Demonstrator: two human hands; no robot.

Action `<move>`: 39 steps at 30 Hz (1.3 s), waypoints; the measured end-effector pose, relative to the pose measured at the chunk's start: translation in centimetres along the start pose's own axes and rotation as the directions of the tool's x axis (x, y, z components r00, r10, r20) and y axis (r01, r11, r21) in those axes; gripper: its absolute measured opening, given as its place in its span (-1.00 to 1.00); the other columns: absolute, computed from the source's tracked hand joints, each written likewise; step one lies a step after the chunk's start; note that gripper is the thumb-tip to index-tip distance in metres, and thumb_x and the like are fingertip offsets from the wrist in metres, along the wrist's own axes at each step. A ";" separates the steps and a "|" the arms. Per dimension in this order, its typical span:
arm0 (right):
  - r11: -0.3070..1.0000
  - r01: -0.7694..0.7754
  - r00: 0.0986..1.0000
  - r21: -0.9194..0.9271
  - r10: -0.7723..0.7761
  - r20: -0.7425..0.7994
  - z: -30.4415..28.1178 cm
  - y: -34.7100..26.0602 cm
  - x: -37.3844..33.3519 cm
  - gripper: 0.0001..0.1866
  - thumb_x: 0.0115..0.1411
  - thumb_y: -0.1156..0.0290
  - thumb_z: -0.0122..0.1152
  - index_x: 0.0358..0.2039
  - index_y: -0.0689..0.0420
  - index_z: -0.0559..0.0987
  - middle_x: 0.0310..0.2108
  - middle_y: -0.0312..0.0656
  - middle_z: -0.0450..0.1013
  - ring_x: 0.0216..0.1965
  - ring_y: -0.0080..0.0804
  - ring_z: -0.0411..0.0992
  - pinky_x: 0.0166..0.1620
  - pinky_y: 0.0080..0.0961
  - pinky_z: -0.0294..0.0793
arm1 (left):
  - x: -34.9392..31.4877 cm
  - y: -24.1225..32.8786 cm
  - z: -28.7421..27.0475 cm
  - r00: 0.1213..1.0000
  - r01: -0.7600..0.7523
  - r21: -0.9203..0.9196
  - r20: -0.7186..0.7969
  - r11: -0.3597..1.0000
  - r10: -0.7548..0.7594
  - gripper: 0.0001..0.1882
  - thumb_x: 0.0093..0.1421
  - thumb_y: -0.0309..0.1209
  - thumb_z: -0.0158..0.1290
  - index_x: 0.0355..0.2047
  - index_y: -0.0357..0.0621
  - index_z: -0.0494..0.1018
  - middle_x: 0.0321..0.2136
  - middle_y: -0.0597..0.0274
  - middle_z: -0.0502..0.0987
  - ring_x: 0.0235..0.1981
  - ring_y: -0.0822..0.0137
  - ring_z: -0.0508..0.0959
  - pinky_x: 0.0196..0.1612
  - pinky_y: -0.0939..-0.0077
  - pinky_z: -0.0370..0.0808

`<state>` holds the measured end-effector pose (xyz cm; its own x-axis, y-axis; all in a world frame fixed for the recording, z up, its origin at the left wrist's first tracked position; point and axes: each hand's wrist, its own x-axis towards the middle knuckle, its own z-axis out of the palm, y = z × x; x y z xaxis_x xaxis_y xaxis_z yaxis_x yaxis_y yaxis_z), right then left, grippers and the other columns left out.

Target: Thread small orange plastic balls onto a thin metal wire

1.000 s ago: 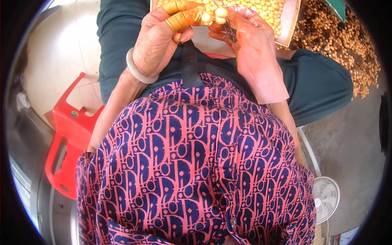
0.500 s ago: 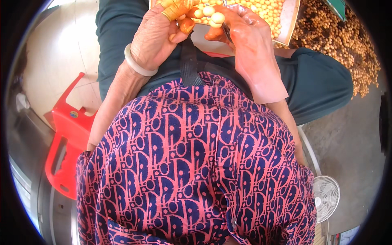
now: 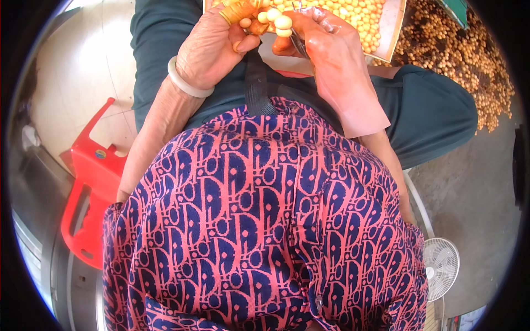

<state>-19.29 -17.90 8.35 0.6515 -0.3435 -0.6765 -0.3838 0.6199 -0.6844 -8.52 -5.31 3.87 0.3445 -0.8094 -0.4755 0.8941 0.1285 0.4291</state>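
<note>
At the top edge, my left hand is closed around a small cluster of pale yellow, round longan-like fruits. Yellow covers wrap some of its fingers, and a white bangle circles the wrist. My right hand, in a thin translucent glove, grips a narrow dark metal tool that looks like small scissors. Its thin tips rise just beside the cluster, and the gloved fingers touch or nearly touch the fruits. Part of the tool is hidden by the fingers. Beyond both hands, a shallow tray holds many similar yellow fruits.
Brownish bunches of round fruit lie heaped on the floor at the far right. A red plastic stool stands at my left, a white fan at my lower right. A green object shows at the top right.
Both hands have shifted slightly left, and the fruit cluster has moved left and a little closer to my left fingers. The tool stays in my right hand.
</note>
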 end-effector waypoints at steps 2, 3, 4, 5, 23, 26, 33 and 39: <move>1.000 0.014 1.000 0.010 -0.014 0.004 -0.1 0.1 0.1 -0.82 0.22 0.42 0.09 -0.32 0.31 0.51 -0.48 -0.26 0.45 -0.49 -0.61 0.37 -0.43 -0.71 0.31 | 0.0 -0.1 -0.3 1.000 0.019 -0.030 -0.014 0.999 -0.019 -0.80 0.27 -0.36 -0.05 -0.14 -0.15 0.40 -0.34 0.33 0.51 -0.45 0.54 0.46 -0.54 0.78 0.29; 1.000 0.029 1.000 0.004 -0.029 0.007 -0.2 0.3 0.2 -0.82 0.22 0.42 0.09 -0.33 0.31 0.51 -0.47 -0.27 0.45 -0.48 -0.62 0.36 -0.42 -0.71 0.30 | 0.1 -0.1 -0.3 1.000 0.019 -0.030 -0.013 0.999 -0.020 -0.80 0.27 -0.36 -0.05 -0.14 -0.15 0.40 -0.34 0.33 0.51 -0.45 0.54 0.46 -0.54 0.78 0.29; 0.999 0.044 0.999 -0.003 -0.044 0.010 -0.2 0.5 0.3 -0.82 0.22 0.42 0.09 -0.33 0.30 0.52 -0.47 -0.28 0.45 -0.47 -0.63 0.35 -0.41 -0.72 0.29 | 0.1 -0.1 -0.4 0.999 0.030 -0.041 -0.024 0.999 -0.031 -0.80 0.27 -0.36 -0.06 -0.14 -0.16 0.40 -0.33 0.32 0.51 -0.45 0.54 0.45 -0.54 0.77 0.30; 0.999 0.045 0.999 -0.003 -0.045 0.010 -0.3 0.5 0.4 -0.82 0.22 0.42 0.09 -0.33 0.30 0.52 -0.47 -0.28 0.45 -0.47 -0.63 0.35 -0.41 -0.72 0.29 | 0.1 -0.1 -0.4 0.998 0.041 -0.051 -0.035 0.998 -0.043 -0.80 0.27 -0.36 -0.06 -0.15 -0.16 0.40 -0.33 0.32 0.51 -0.45 0.54 0.45 -0.54 0.76 0.30; 0.999 -0.021 0.998 0.039 0.019 0.063 -0.4 0.8 1.1 -0.83 0.22 0.44 0.09 -0.31 0.32 0.51 -0.48 -0.23 0.47 -0.51 -0.57 0.40 -0.42 -0.68 0.36 | 0.6 0.3 -1.1 0.982 0.143 -0.113 -0.110 0.983 -0.155 -0.80 0.32 -0.35 -0.16 -0.19 -0.18 0.38 -0.36 0.26 0.49 -0.46 0.48 0.42 -0.54 0.72 0.28; 0.994 -0.094 0.994 0.051 0.092 0.051 -0.2 0.4 1.0 -0.84 0.23 0.46 0.07 -0.30 0.31 0.51 -0.48 -0.23 0.47 -0.50 -0.55 0.41 -0.40 -0.67 0.40 | 0.7 0.4 -1.6 0.981 0.155 -0.127 -0.097 0.980 -0.168 -0.80 0.32 -0.36 -0.16 -0.20 -0.19 0.39 -0.36 0.25 0.49 -0.46 0.47 0.43 -0.54 0.71 0.28; 0.995 -0.076 0.996 0.070 0.072 0.055 -0.3 0.7 1.2 -0.83 0.23 0.45 0.07 -0.29 0.32 0.51 -0.46 -0.21 0.47 -0.48 -0.54 0.41 -0.39 -0.64 0.41 | 1.0 0.4 -1.4 0.975 0.156 -0.158 -0.131 0.975 -0.177 -0.81 0.32 -0.36 -0.16 -0.23 -0.20 0.40 -0.38 0.24 0.50 -0.47 0.45 0.43 -0.54 0.69 0.29; 0.996 -0.077 0.995 0.054 0.073 0.070 -0.3 0.7 0.9 -0.82 0.24 0.44 0.06 -0.29 0.31 0.50 -0.46 -0.21 0.47 -0.48 -0.53 0.41 -0.38 -0.64 0.41 | 0.9 0.4 -1.8 0.979 0.166 -0.134 -0.094 0.977 -0.180 -0.81 0.31 -0.37 -0.16 -0.23 -0.21 0.39 -0.39 0.22 0.50 -0.47 0.43 0.44 -0.54 0.68 0.29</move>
<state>-19.17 -17.98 7.16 0.6661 -0.2468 -0.7039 -0.3967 0.6820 -0.6145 -7.39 -4.92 2.23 0.2037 -0.7621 -0.6146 0.9691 0.0678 0.2371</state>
